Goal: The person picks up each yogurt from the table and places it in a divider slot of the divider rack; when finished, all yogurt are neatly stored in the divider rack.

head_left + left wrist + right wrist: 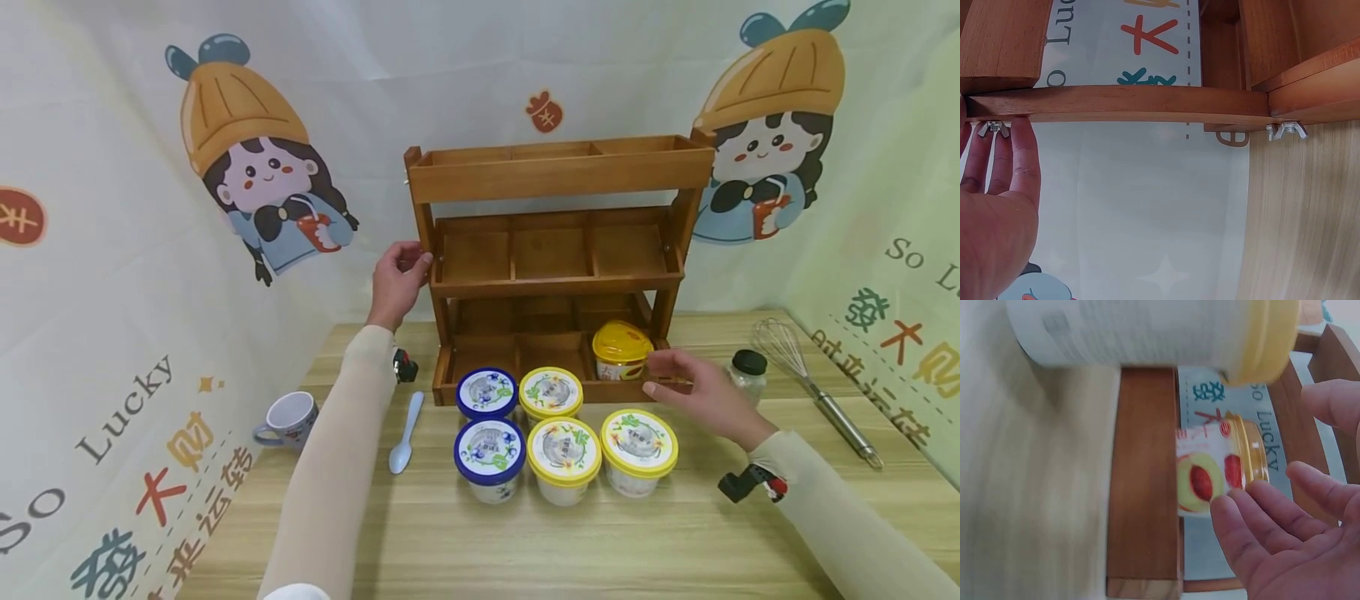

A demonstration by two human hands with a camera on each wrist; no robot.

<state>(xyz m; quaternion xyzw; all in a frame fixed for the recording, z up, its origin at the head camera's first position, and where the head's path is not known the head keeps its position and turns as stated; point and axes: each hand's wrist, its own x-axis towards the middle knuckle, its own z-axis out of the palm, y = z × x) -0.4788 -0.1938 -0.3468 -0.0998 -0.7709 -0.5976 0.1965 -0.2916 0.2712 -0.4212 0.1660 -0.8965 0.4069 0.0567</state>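
Note:
My left hand (399,282) touches the left side of the wooden rack (555,287); in the left wrist view the straight fingers of that hand (1000,206) rest against the outer face of the side post (1147,103), beside a wing nut (994,129). A cup with a domed yellow lid (622,350) stands in the bottom tier's right compartment. Right beside it is my right hand (701,392), fingers spread. The right wrist view has the hand (1300,540) with fingertips at the peach-printed cup (1200,472); whether they touch it I cannot tell.
Several flat-lidded cups, blue (490,454) and yellow (564,454), stand before the rack. At left are a mug (291,419) and a light-blue spoon (406,435); at right, a black-capped jar (748,373) and a whisk (817,396). Printed cloth (360,75) hangs behind.

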